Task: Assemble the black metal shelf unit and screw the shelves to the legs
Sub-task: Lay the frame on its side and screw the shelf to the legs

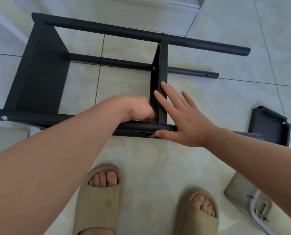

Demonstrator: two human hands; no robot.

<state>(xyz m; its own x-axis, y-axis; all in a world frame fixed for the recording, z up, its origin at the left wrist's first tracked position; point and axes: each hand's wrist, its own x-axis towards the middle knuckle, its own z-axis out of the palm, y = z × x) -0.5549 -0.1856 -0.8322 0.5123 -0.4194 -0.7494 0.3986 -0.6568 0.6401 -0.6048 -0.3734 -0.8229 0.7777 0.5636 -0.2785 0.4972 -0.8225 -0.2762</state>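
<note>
Black metal shelf unit point(39, 68) lies on its side on the tiled floor point(226, 99), its four tube legs running left to right. At the near leg point(65, 118), the left hand point(139, 107) is tucked with curled fingers into the corner against the left face of the middle shelf point(163, 65); I cannot tell what it pinches. The right hand point(183, 119) is spread flat against that shelf's right side, thumb on the near leg. A loose shelf point(270, 126) lies apart, towards the floor's right edge.
</note>
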